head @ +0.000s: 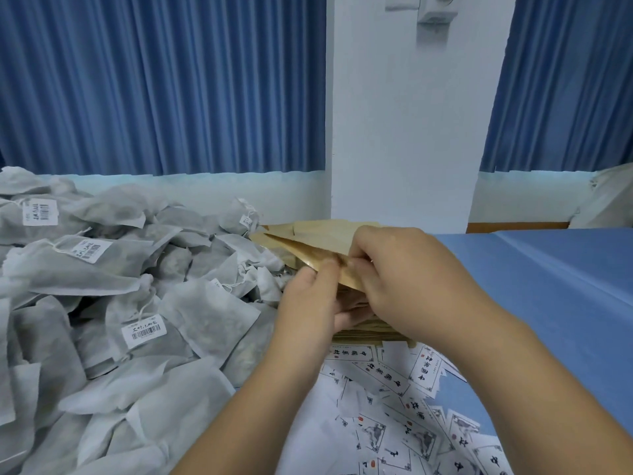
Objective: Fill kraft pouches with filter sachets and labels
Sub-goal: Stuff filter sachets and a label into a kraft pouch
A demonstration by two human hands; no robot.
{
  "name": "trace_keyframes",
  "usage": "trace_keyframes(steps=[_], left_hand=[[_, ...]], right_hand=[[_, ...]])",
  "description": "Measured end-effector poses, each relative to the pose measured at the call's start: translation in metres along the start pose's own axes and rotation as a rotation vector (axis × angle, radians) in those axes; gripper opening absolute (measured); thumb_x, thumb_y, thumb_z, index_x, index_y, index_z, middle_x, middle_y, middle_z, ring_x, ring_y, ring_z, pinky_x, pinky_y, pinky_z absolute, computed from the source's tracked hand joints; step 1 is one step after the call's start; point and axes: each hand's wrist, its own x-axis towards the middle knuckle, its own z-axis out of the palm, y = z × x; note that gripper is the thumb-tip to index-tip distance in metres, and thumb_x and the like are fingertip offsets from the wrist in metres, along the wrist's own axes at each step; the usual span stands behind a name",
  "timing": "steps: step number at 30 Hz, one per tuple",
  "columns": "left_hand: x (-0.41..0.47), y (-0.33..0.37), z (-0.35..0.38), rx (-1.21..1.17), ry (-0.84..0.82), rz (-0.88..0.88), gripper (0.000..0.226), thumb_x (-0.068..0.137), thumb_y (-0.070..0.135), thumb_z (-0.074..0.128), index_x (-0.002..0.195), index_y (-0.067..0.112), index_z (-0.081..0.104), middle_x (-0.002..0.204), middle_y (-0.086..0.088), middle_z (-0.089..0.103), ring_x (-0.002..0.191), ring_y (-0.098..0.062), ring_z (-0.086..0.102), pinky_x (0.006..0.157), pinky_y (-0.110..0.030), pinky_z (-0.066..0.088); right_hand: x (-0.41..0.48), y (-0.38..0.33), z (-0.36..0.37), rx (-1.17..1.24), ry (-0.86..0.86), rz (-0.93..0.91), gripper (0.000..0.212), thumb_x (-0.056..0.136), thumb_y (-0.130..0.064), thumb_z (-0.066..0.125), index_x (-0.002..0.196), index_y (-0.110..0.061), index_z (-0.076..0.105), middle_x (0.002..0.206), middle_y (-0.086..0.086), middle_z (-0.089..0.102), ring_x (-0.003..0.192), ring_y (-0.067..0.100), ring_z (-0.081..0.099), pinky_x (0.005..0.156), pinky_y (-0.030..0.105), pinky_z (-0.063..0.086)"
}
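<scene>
While our left hand point(308, 303) and right hand point(404, 269) both pinch one pouch point(322, 241) above the stack point(370, 332), sachets point(102, 303) heap along the left edge of the bench point(548, 286) and labels point(394, 406) litter its near edge.

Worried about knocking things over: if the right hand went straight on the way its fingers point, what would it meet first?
Probably the left hand, pinching the same tan kraft paper pouch the right hand holds; beyond lies the heap of white filter sachets. Depth is unclear.
</scene>
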Motion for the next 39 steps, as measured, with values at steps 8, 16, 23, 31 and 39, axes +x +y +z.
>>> trace_keyframes(steps=[8,16,23,31,39], left_hand=[[0.004,0.004,-0.010,0.111,-0.109,0.071,0.030,0.082,0.005,0.046,0.085,0.012,0.075,0.085,-0.012,0.074,0.079,-0.018,0.071,0.072,-0.032,0.058],[-0.003,0.006,0.000,0.001,-0.041,0.021,0.029,0.079,0.008,0.047,0.098,0.005,0.069,0.089,-0.018,0.073,0.077,-0.027,0.073,0.067,-0.038,0.059],[-0.009,0.023,-0.005,0.024,0.003,-0.100,0.019,0.087,0.002,0.039,0.077,0.004,0.055,0.047,-0.004,0.059,0.043,-0.019,0.062,0.047,-0.034,0.055],[-0.010,0.001,-0.001,0.170,0.152,-0.123,0.030,0.080,-0.004,0.038,0.065,0.015,0.056,0.044,0.001,0.052,0.033,-0.011,0.047,0.039,-0.020,0.041],[-0.007,0.006,0.000,0.304,0.079,-0.003,0.018,0.079,0.007,0.044,0.078,0.020,0.057,0.054,0.001,0.060,0.041,-0.011,0.056,0.040,-0.023,0.044]], right_hand=[[0.001,0.009,-0.001,0.064,-0.034,0.023,0.011,0.089,-0.030,0.051,0.079,-0.026,0.054,0.081,-0.001,0.064,0.079,0.024,0.057,0.067,0.035,0.046],[0.001,0.011,-0.007,0.144,0.039,0.068,0.011,0.087,-0.029,0.054,0.079,-0.024,0.060,0.078,-0.004,0.064,0.078,0.019,0.058,0.068,0.034,0.047],[-0.001,-0.016,0.006,-0.012,0.050,-0.090,0.016,0.090,-0.028,0.043,0.083,-0.021,0.056,0.077,0.000,0.061,0.074,0.028,0.057,0.064,0.038,0.047],[-0.009,-0.019,0.017,-0.066,-0.090,-0.020,0.022,0.078,-0.017,0.046,0.095,-0.030,0.052,0.092,-0.008,0.055,0.078,0.021,0.056,0.057,0.029,0.040],[-0.003,-0.015,0.011,-0.112,-0.073,-0.007,0.023,0.071,-0.015,0.047,0.087,-0.024,0.061,0.083,-0.003,0.053,0.081,0.027,0.055,0.059,0.032,0.043]])
